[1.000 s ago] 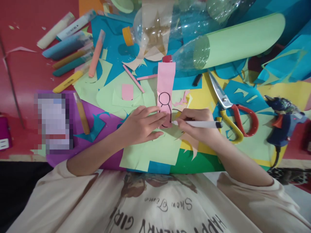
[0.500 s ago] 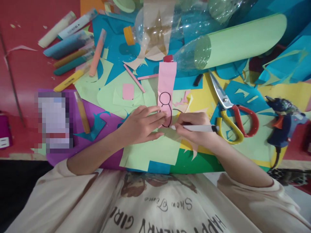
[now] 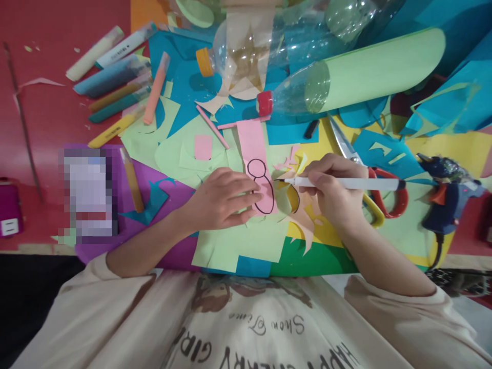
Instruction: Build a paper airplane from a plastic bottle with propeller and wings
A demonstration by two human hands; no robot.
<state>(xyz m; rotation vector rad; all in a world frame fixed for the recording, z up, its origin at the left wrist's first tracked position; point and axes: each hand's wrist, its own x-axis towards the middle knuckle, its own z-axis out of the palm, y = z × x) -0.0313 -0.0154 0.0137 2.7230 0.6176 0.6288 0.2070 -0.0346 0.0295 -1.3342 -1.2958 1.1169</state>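
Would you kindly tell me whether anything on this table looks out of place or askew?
The pink strip lies slanted under the left hand, and jagged paper scraps are strewn untidily around it; nothing looks spilled.

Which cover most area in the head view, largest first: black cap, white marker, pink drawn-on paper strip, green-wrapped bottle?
1. Green-wrapped bottle
2. Pink drawn-on paper strip, partly covered by fingers
3. White marker, longer than the strip but much thinner
4. Black cap

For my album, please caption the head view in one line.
Left hand rests on a pink paper strip; right hand holds a marker near scissors.
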